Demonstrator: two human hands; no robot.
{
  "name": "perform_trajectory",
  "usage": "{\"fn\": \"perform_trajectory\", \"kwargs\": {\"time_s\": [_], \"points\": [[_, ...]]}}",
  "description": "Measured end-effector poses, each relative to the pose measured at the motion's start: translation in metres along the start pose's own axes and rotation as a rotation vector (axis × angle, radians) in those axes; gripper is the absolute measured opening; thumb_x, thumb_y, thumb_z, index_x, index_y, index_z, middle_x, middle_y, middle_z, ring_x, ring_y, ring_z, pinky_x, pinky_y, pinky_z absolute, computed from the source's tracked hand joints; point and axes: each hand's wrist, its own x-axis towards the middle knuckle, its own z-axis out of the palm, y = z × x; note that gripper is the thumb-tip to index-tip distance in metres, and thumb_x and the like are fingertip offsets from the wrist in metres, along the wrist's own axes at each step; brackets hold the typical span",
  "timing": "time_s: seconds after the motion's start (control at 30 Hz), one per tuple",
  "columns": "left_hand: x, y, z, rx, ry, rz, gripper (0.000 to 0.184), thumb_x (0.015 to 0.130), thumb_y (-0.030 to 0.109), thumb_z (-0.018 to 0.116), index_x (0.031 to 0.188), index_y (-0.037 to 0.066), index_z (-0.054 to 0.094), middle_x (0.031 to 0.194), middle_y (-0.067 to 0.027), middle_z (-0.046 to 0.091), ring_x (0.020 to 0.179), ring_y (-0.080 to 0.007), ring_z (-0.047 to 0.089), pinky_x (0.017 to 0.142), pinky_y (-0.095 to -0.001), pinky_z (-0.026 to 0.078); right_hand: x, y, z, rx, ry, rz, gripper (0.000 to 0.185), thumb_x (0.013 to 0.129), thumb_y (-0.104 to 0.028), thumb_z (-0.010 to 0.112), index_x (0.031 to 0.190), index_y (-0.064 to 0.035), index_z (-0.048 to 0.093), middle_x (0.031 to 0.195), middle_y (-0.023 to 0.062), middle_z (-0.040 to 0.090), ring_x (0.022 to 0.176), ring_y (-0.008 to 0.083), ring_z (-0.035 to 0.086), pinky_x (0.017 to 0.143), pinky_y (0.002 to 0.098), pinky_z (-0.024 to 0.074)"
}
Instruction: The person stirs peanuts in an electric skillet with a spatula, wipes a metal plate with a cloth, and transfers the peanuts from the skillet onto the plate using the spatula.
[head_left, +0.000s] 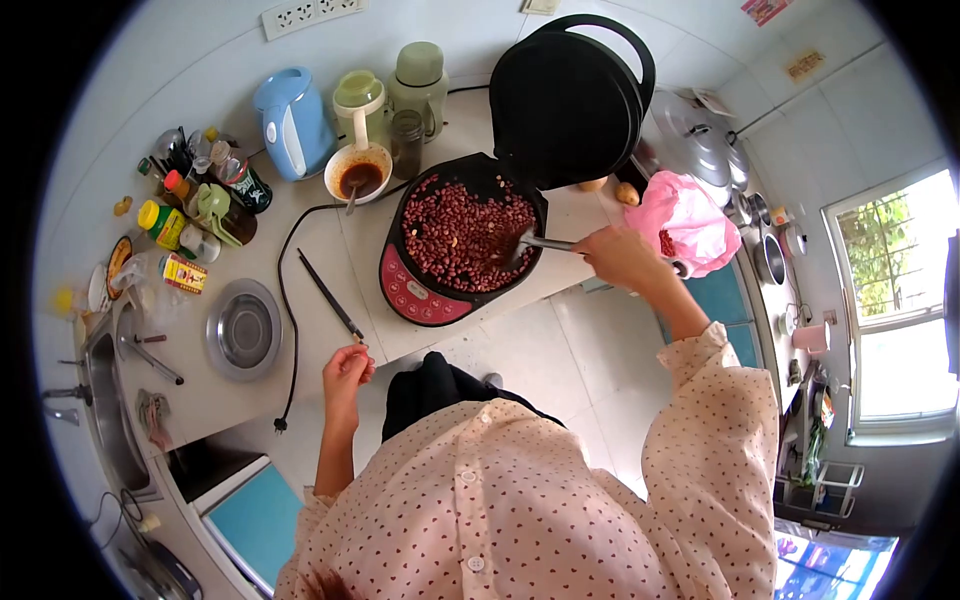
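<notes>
Here were the peanuts (455,225), reddish ovals heaped in the round pan (425,300), near the counter's (350,240) front edge! The right hand (615,255) gripped the metal spatula (555,243), blade among them; one hard sweep over the rim could have spilled some floorward. The left hand (347,367) curled loosely at that edge, close to the slim chopsticks (325,290); whether it pinched anything, no telling. Behind stood the smooth black lid (565,100), with a crinkled pink bag (695,225) rightward.
</notes>
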Motion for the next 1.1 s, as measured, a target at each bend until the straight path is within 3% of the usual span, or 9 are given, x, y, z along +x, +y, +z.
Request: {"fn": "perform_trajectory", "kwargs": {"time_s": [0.23,0.33,0.4,0.53,0.6,0.87,1.1], "points": [[-0.02,-0.013,0.001,-0.009,0.04,0.003,0.017,0.086,0.013,0.053,0.099,0.003,0.058,0.079,-0.0017,0.058,0.07,-0.0083,0.053,0.063,-0.0209,0.042,0.003,-0.016,0.002,0.235,0.161,0.016,0.028,0.081,-0.011,0.053,0.106,-0.0189,0.064,0.09,0.0107,0.064,0.085,0.0295,0.061,0.075,0.0395,0.0481],[-0.023,-0.017,0.001,-0.016,0.067,-0.005,0.017,0.085,0.013,0.053,0.099,0.004,0.058,0.079,-0.0019,0.058,0.07,-0.0085,0.053,0.063,-0.0211,0.042,-0.019,-0.008,-0.01,0.162,0.069,-0.002,0.031,0.08,-0.008,0.051,0.106,-0.0177,0.063,0.087,0.0106,0.065,0.084,0.0294,0.061,0.075,0.0401,0.0481],[-0.025,-0.019,0.002,-0.018,0.083,-0.004,0.016,0.085,0.012,0.053,0.098,0.004,0.059,0.079,-0.002,0.058,0.07,-0.0087,0.053,0.063,-0.0212,0.042,-0.034,-0.01,-0.009,0.026,-0.043,-0.047,0.026,0.083,-0.013,0.051,0.106,-0.0155,0.064,0.088,0.0121,0.064,0.083,0.0298,0.061,0.071,0.041,0.0482],[-0.024,-0.024,0.006,-0.018,0.07,-0.007,0.017,0.085,0.012,0.052,0.098,0.003,0.058,0.08,-0.002,0.057,0.071,-0.0086,0.053,0.063,-0.0212,0.042,-0.04,-0.03,0.001,0.015,-0.084,0.005,0.028,0.083,-0.011,0.05,0.107,-0.015,0.062,0.086,0.0124,0.064,0.08,0.0299,0.061,0.07,0.0411,0.0483],[-0.023,-0.021,0.011,-0.035,0.076,0.001,0.016,0.085,0.01,0.053,0.097,0.003,0.059,0.077,-0.0018,0.058,0.068,-0.0084,0.053,0.062,-0.0215,0.042,-0.032,-0.04,0.015,0.042,0.037,-0.046,0.036,0.076,-0.002,0.047,0.108,-0.013,0.061,0.079,0.0166,0.063,0.077,0.0324,0.063,0.069,0.0418,0.0502],[-0.012,-0.011,0.012,-0.039,0.046,0.008,0.016,0.085,0.011,0.054,0.098,0.002,0.059,0.077,-0.002,0.058,0.068,-0.0084,0.053,0.062,-0.0217,0.042,0.012,-0.062,0.022,0.244,0.193,-0.032,0.032,0.08,-0.003,0.046,0.109,-0.0103,0.057,0.082,0.0173,0.062,0.077,0.0349,0.062,0.068,0.0423,0.05],[-0.002,-0.013,0.008,-0.015,0.019,-0.026,0.018,0.086,0.013,0.053,0.1,0.003,0.057,0.079,-0.0021,0.057,0.07,-0.0089,0.053,0.064,-0.0218,0.042,0.05,-0.086,0.019,0.18,0.271,-0.023,0.026,0.079,-0.004,0.047,0.103,-0.0093,0.056,0.082,0.0163,0.061,0.077,0.0327,0.063,0.067,0.0409,0.0507]]}}
